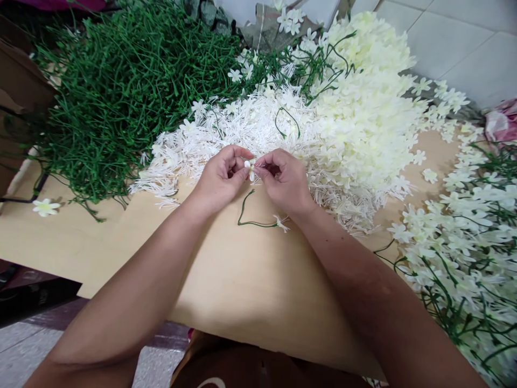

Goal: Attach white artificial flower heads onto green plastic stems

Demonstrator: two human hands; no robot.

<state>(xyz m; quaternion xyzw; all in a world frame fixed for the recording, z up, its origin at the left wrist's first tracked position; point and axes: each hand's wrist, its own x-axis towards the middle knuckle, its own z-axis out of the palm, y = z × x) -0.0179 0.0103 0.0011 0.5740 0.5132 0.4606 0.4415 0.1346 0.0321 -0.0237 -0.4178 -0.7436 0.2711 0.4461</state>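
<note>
Between my two hands is a small white artificial flower. My left hand is closed, pinching it between thumb and fingertips. My right hand is closed too, with thumb and forefinger pressed together at the flower's right side. Thin white strands show by those right fingertips; where they join the flower I cannot make out. Just below the hands, a bent green plastic stem with a white stringy piece at one end lies on the tan board.
Behind my left hand rises a big heap of green stems. White stringy pieces are piled beyond the hands, beside a mound of cream flower heads. Flowers on stems cover the right side. One loose flower lies far left.
</note>
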